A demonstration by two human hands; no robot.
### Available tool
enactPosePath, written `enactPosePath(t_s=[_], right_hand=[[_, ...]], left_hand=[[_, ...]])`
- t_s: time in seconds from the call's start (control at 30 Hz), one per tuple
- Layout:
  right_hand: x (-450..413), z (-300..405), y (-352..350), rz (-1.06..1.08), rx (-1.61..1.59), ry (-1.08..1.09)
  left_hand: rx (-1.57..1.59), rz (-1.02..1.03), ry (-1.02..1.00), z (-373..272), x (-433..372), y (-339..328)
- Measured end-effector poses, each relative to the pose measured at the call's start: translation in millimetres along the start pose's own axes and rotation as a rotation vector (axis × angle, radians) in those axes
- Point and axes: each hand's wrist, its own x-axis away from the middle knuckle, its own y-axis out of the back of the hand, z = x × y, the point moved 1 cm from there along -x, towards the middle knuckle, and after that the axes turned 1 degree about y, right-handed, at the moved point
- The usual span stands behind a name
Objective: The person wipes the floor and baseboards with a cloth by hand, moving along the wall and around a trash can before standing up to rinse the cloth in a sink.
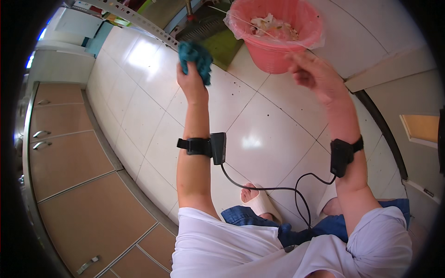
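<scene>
My left hand [192, 83] grips a crumpled teal cloth [198, 60], held up near the lower end of a perforated metal shelf post [149, 26]. My right hand [311, 74] is slightly blurred, its fingers partly curled with nothing visible between them. Its fingertips overlap the lower right side of a pink plastic bin [266, 57] in this view; whether they touch it cannot be told. Inside the bin is a clear plastic liner with crumpled white waste [273, 27].
A broom [205, 29] and a green dustpan [222, 52] lie behind the cloth. Brown cabinets [69, 160] line the left side, with a white panel at right. Dark specks dot the tiled floor [271, 118]. A black cable [274, 188] links both forearm straps.
</scene>
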Motion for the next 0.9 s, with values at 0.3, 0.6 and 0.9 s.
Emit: enactPosePath(t_s=[0.3,0.6,0.9], right_hand=[[3,69,63,-0.516,0.912,0.288],[12,68,44,-0.766,1.178,0.765],[23,64,36,-0.828,1.068,1.045]], left_hand=[[-1.276,0.243,-0.39,177,38,38],[-1.276,0.436,-0.354,168,93,14],[-1.133,0.515,-0.056,170,114,-25]])
